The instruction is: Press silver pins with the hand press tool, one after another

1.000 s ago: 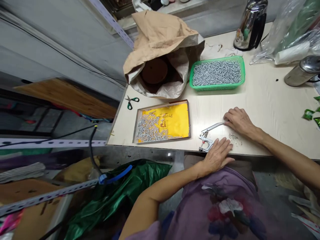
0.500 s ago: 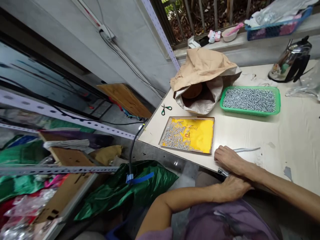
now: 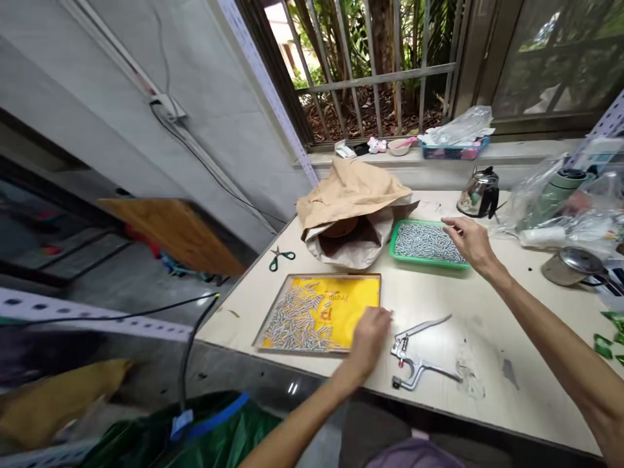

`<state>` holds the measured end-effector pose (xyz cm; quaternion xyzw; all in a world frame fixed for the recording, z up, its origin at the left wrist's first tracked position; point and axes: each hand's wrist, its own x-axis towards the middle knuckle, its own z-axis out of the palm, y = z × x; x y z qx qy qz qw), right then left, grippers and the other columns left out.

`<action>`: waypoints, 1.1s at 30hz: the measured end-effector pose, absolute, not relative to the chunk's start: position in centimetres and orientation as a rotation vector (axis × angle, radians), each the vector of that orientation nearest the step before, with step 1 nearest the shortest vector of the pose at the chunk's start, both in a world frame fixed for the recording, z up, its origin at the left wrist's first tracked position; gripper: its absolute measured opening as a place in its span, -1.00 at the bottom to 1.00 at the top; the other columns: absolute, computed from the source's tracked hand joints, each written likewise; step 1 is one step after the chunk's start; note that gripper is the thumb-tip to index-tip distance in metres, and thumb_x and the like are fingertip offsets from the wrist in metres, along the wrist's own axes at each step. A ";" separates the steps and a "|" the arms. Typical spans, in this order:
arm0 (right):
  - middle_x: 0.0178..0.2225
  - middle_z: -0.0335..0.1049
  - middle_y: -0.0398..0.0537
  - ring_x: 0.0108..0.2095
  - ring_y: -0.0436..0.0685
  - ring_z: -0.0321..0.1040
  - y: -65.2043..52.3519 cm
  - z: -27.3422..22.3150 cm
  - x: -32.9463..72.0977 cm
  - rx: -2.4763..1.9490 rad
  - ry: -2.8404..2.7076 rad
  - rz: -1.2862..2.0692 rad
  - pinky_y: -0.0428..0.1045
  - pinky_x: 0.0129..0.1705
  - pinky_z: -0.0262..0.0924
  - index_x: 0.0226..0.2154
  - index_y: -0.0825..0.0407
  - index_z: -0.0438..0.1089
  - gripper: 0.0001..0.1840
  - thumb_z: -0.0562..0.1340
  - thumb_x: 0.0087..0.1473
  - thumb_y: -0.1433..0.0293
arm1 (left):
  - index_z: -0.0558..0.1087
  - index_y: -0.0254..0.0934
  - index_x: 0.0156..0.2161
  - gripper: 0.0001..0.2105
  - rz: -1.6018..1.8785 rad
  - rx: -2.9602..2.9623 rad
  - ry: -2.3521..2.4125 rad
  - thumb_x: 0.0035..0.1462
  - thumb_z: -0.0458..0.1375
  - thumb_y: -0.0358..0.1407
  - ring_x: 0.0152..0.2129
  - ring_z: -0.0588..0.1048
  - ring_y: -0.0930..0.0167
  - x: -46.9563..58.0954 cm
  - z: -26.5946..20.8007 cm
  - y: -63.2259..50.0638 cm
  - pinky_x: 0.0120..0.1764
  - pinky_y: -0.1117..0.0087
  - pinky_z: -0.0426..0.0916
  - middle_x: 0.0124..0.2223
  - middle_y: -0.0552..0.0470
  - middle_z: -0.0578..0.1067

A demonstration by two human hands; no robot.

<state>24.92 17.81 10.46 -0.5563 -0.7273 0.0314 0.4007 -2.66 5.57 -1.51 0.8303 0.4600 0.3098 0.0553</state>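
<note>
My left hand (image 3: 371,335) is at the right edge of a shallow tray (image 3: 312,351) with a yellow lining; its fingers are bent and blurred, so I cannot tell whether they hold anything. Small silver metal pins (image 3: 295,318) lie heaped on the tray's left half. My right hand (image 3: 470,246) hovers at the right end of a green plastic box (image 3: 424,262) full of similar pins, thumb and fingers apart, nothing visible between them. Between me and the box, metal hand pliers (image 3: 414,372) with a curved jaw and a spring lie spread on the table.
Behind the tray an open brown paper sack (image 3: 353,195) slumps on the table (image 3: 487,299). Green-handled scissors (image 3: 281,256) lie at its left. A kettle (image 3: 478,194), a metal pot (image 3: 571,266) and plastic bags (image 3: 560,218) stand toward the right. A barred window is behind.
My hands have come apart from the table's front edge: the right reached forward to the green box, the left moved to the tray. The pliers now lie uncovered. My view has swung up and right.
</note>
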 end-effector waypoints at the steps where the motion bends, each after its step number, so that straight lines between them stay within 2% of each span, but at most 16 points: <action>1: -0.22 0.52 0.09 -0.23 0.23 0.43 17.3 10.6 25.0 -1.404 -1.839 0.073 0.12 -0.26 0.33 -0.20 0.04 0.48 -0.68 0.06 0.17 0.28 | 0.51 -0.26 -0.26 -0.75 0.910 2.462 1.555 0.27 -0.04 -0.38 -0.33 0.45 0.33 -4.6 -1.0 6.9 -0.25 0.28 0.42 -0.30 -0.10 0.50; 4: -0.22 0.51 0.04 -0.22 0.21 0.43 14.0 10.5 24.5 -1.370 -1.845 0.023 0.10 -0.26 0.33 -0.18 -0.03 0.48 -0.70 0.07 0.22 0.27 | 0.52 -0.31 -0.33 -0.77 0.719 2.265 1.968 0.24 0.01 -0.36 -0.32 0.41 0.30 -9.9 0.5 10.1 -0.19 0.25 0.36 -0.35 -0.10 0.46; 7: -0.28 0.49 0.01 -0.28 0.19 0.45 9.7 9.1 24.4 -1.293 -1.912 -0.052 0.07 -0.27 0.33 -0.22 -0.05 0.47 -0.77 0.11 0.22 0.31 | 0.54 -0.34 -0.33 -0.79 0.530 2.114 2.154 0.21 0.05 -0.40 -0.28 0.40 0.30 -13.5 1.1 11.8 -0.13 0.26 0.31 -0.33 -0.09 0.47; 11: -0.32 0.49 -0.05 -0.33 0.16 0.47 5.4 5.3 24.8 -1.178 -2.055 -0.016 0.04 -0.31 0.36 -0.22 -0.08 0.44 -0.82 0.12 0.22 0.32 | 0.54 -0.34 -0.39 -0.78 0.326 2.124 2.129 0.20 0.05 -0.40 -0.25 0.38 0.30 -14.3 0.8 12.6 -0.14 0.30 0.27 -0.31 -0.10 0.47; 14: -0.32 0.48 -0.09 -0.36 0.11 0.47 3.3 3.2 24.8 -1.167 -2.082 0.092 0.01 -0.32 0.38 -0.18 -0.09 0.43 -0.79 0.09 0.24 0.31 | 0.54 -0.35 -0.36 -0.77 0.176 2.184 2.098 0.21 0.04 -0.38 -0.22 0.37 0.29 -13.4 0.6 12.9 -0.18 0.32 0.28 -0.27 -0.13 0.48; 17: -0.30 0.48 -0.07 -0.33 0.10 0.47 1.6 2.3 24.3 -1.193 -2.123 0.176 0.00 -0.28 0.37 -0.17 -0.07 0.42 -0.75 0.06 0.26 0.30 | 0.55 -0.36 -0.35 -0.76 0.033 2.222 2.051 0.18 0.02 -0.43 -0.23 0.38 0.27 -12.9 0.5 13.4 -0.20 0.33 0.28 -0.26 -0.16 0.50; 21: -0.27 0.47 -0.01 -0.28 0.12 0.46 -0.6 1.9 23.0 -1.272 -2.237 0.262 0.01 -0.22 0.36 -0.16 -0.03 0.44 -0.67 -0.02 0.29 0.31 | 0.54 -0.38 -0.37 -0.75 0.006 2.213 2.042 0.09 -0.01 -0.52 -0.23 0.41 0.25 -13.2 0.8 14.0 -0.18 0.31 0.29 -0.28 -0.20 0.52; 24: -0.28 0.45 0.03 -0.28 0.11 0.43 -1.7 1.1 22.1 -1.329 -2.320 0.290 0.00 -0.26 0.33 -0.18 0.02 0.44 -0.66 -0.04 0.30 0.36 | 0.53 -0.39 -0.42 -0.78 0.137 2.137 2.021 0.05 0.02 -0.50 -0.28 0.45 0.26 -12.4 1.4 13.3 -0.21 0.31 0.30 -0.33 -0.19 0.53; 27: -0.33 0.41 0.03 -0.35 0.10 0.39 -2.4 0.3 21.7 -1.403 -2.415 0.276 -0.03 -0.37 0.28 -0.24 0.07 0.44 -0.67 -0.02 0.29 0.38 | 0.54 -0.35 -0.40 -0.87 0.412 1.855 1.847 0.03 0.13 -0.39 -0.43 0.47 0.38 -9.7 2.4 10.3 -0.33 0.41 0.32 -0.38 -0.06 0.55; 30: -0.36 0.37 0.01 -0.39 0.09 0.35 -2.7 -0.2 21.6 -1.449 -2.473 0.311 -0.04 -0.40 0.23 -0.29 0.07 0.43 -0.68 -0.02 0.29 0.40 | 0.54 -0.35 -0.37 -0.85 0.434 1.434 1.602 -0.01 0.19 -0.29 -0.68 0.33 0.53 -5.7 2.7 5.7 -0.57 0.52 0.21 -0.53 0.08 0.48; 33: -0.35 0.35 0.00 -0.38 0.07 0.32 -2.9 -0.2 21.6 -1.435 -2.486 0.362 -0.05 -0.39 0.20 -0.31 0.08 0.42 -0.70 0.00 0.28 0.40 | 0.52 -0.37 -0.40 -0.82 0.397 1.181 1.472 -0.05 0.23 -0.25 -0.74 0.22 0.59 -2.5 2.1 2.0 -0.65 0.57 0.07 -0.65 0.16 0.37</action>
